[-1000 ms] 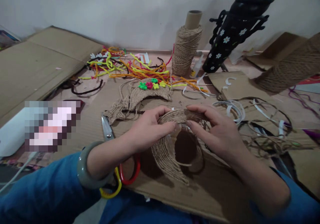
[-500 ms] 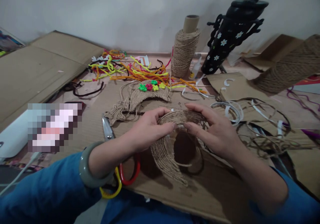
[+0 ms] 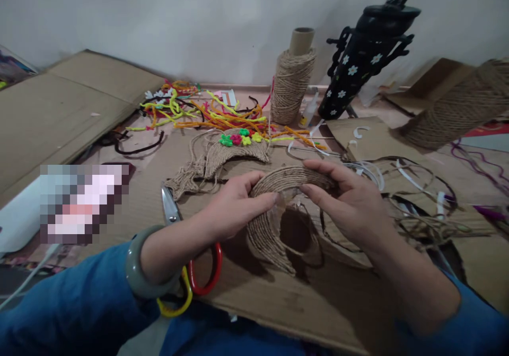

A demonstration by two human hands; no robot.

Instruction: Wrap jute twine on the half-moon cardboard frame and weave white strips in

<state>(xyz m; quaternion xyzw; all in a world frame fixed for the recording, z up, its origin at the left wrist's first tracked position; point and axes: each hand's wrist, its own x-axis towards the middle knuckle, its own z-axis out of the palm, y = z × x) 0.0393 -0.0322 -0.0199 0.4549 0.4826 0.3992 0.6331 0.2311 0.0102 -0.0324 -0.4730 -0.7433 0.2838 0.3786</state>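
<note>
Jute-wound ring (image 3: 270, 229) sits between both hands, upright on the cardboard sheet (image 3: 318, 303). Left hand (image 3: 234, 205) pinches its top arc, right hand (image 3: 352, 202) grips the same arc opposite, fingers curled, wrists low. Scissors (image 3: 175, 223) just left of the left hand.

pixelated patch (image 3: 81, 202): we can't read it | scissors (image 3: 170, 210): handles half behind our left wrist | right twine roll (image 3: 457, 109): cut by edge

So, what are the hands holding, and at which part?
Both hands, left and right, hold the brown jute-wrapped curved arch piece at its upper arched edge, one on each side.
</note>
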